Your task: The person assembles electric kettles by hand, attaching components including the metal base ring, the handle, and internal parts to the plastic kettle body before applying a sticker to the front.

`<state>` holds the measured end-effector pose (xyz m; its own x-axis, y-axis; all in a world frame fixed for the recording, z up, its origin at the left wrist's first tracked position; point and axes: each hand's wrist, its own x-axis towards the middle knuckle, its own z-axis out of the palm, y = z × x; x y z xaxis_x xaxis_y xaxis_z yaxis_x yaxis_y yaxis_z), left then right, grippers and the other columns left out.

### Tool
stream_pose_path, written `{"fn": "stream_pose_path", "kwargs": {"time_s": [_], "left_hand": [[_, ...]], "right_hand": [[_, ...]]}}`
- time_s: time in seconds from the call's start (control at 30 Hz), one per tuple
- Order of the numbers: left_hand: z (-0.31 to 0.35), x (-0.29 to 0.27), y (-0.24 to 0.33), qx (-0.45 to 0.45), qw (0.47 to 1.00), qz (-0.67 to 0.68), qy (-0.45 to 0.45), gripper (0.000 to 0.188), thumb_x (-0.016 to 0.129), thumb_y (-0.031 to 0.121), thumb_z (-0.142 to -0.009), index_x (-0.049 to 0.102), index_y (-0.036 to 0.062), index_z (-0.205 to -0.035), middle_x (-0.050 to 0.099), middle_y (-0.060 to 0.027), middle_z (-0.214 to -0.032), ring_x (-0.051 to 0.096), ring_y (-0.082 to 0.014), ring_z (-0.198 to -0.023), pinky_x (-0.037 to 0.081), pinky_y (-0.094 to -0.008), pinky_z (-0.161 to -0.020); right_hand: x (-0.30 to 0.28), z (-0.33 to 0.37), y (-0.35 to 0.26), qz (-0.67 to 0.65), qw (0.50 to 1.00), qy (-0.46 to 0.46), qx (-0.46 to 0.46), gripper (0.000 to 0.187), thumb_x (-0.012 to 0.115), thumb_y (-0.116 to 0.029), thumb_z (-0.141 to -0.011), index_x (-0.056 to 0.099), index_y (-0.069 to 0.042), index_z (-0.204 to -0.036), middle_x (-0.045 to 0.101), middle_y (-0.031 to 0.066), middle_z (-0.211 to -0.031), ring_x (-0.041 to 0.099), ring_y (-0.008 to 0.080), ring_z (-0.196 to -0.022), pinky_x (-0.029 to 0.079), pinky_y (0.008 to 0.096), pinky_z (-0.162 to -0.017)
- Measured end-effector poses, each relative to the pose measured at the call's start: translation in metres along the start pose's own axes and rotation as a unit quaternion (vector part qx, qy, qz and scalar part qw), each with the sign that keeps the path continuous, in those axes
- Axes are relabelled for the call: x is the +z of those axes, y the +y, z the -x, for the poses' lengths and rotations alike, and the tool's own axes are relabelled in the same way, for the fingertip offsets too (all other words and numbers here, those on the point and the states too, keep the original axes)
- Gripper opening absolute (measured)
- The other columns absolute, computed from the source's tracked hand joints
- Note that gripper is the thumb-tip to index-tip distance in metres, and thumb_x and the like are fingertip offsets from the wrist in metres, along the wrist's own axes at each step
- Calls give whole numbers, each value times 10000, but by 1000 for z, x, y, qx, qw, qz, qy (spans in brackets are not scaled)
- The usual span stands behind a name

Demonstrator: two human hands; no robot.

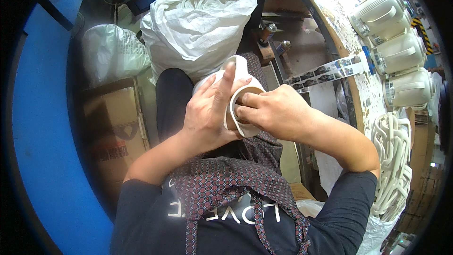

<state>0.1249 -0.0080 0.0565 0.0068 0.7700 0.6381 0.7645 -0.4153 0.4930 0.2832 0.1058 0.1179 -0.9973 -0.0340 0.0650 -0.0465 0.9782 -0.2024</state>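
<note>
A white plastic jug shell (242, 70) with a loop handle is held above my lap, its open mouth tipped toward me and to the right. My left hand (204, 117) is wrapped round its side, thumb and fingers on the outer wall, one finger raised beside the handle. The curled fingers of my right hand (285, 113) reach into the mouth. Their tips are partly hidden inside, so what they grip there does not show.
A white sack (193, 38) of pale loops stands ahead, beside a smaller translucent bag (113, 52). Finished-looking white jugs (401, 54) line the right bench, near a sticker strip (330, 72) and a bundle of white handles (390, 160). Left are a cardboard box (115, 137) and blue panel (42, 127).
</note>
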Motion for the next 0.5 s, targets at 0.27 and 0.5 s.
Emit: {"fn": "stream_pose_path", "kwargs": {"time_s": [0.27, 0.5], "left_hand": [[-13, -19, -8, 24, 999, 3, -32, 383, 858, 299, -608, 594, 49, -727, 635, -166, -1170, 623, -370, -1084, 502, -475, -915], [-62, -115, -122, -293, 868, 376, 136, 191, 672, 204, -911, 661, 14, -917, 704, -135, -1016, 714, -206, -849, 605, -289, -721]], "right_hand": [[3, 7, -4, -228, 957, 166, 72, 144, 718, -142, -755, 707, -128, -898, 667, 59, -702, 659, 255, -642, 506, 374, -616], [5, 31, 30, -61, 992, 104, 41, 786, 816, -369, -704, 508, -102, -1377, 334, 237, -1504, 430, 378, -1324, 324, 552, -1079]]}}
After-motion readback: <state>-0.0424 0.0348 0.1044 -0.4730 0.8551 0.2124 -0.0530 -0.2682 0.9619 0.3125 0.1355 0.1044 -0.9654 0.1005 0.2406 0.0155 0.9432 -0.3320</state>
